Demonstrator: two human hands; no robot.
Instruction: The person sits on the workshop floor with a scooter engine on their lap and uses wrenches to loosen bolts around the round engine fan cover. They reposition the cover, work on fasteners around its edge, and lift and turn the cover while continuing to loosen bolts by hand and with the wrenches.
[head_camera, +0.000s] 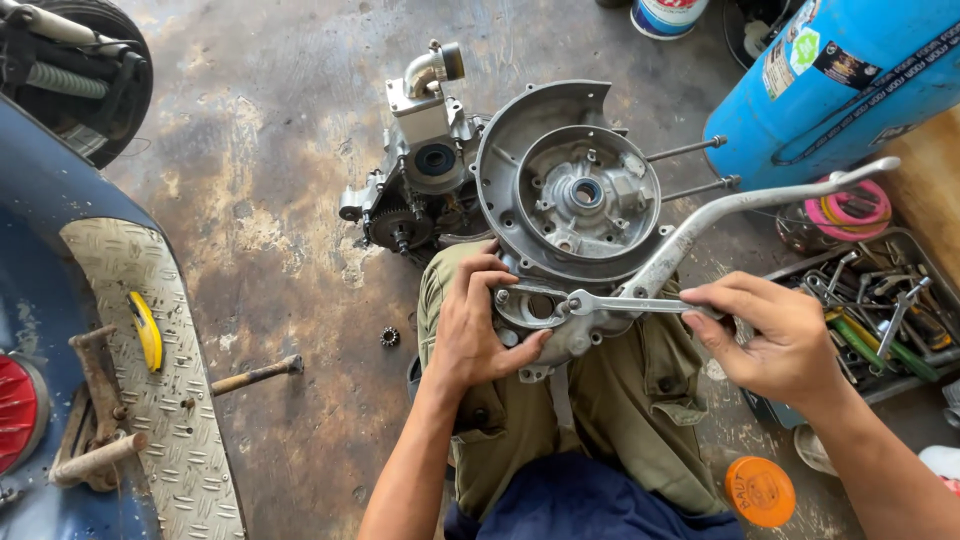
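Right at the centre of the frame, the fingers of the left hand (482, 320) are curled around the edge of a grey cast-metal engine casing (565, 215), thumb pressed against its lower cover, gripping it steady on the person's lap. The right hand (775, 335), to the right of centre, has its fingers closed around the handle of a slim silver spanner (625, 303) — the spanner's head sits on a fastener at the casing's lower rim. A long bent silver kick lever (745, 205) rises from the casing toward the upper right. Under the casing lie olive-green trouser legs (630, 400).

Further out, a small dark gear (390, 337) rests on the stained concrete floor (270, 130) just left of the knee, with a wooden-handled tool (257, 375) beyond it. An orange round lid (760, 491) sits at the lower right, a grey tray of assorted hand tools (880, 315) at the right edge, and a blue cylinder (835, 85) at the upper right. A blue scooter body with a chequer-plate footboard (150, 400) fills the left side.
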